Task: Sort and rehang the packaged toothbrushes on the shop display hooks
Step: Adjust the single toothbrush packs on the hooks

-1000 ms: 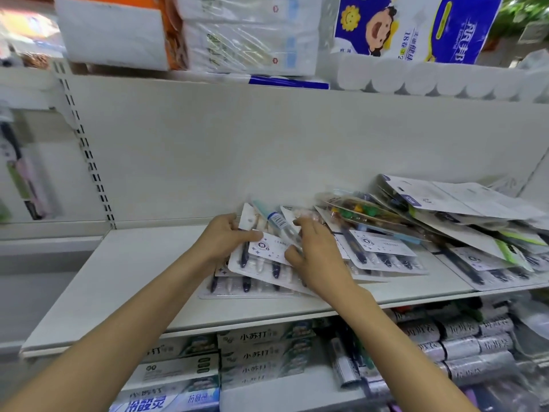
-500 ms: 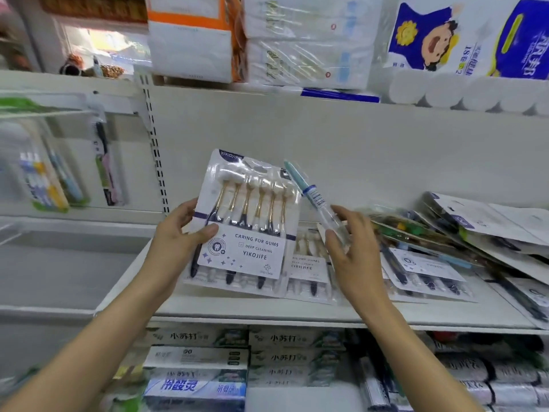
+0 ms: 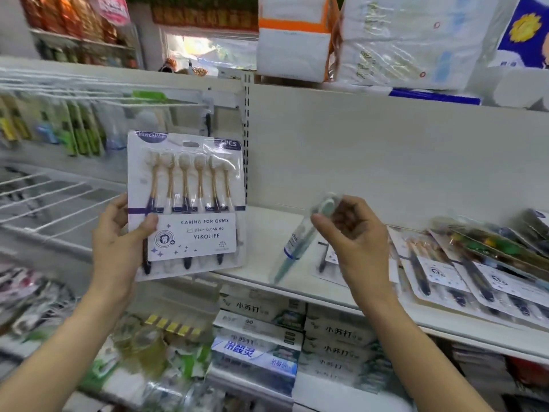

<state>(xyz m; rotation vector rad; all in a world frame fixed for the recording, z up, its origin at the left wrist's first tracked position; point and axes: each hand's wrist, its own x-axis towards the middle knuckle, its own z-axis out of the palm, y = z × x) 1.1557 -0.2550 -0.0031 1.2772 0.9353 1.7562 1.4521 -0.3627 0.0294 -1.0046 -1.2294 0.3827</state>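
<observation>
My left hand grips a white multi-pack of toothbrushes by its lower left edge and holds it upright in front of the shelf's back panel. The pack shows several gold-necked brushes and a "YIKOJIFE" label. My right hand pinches the top of a single toothbrush in a clear tube, which hangs tilted down to the left. A pile of more toothbrush packs lies on the white shelf at the right. White display hooks jut out at the left, some with hanging packs.
Toothpaste boxes fill the shelf below. Tissue and toilet paper packs stand on the top shelf. Bagged goods hang at the lower left. A perforated upright divides the hook section from the shelf section.
Both hands lifted from the pile on the shelf. The left raised the multi-pack upright and swung left toward the hooks; the right carried the single tubed brush, now hanging downward. The view turned left.
</observation>
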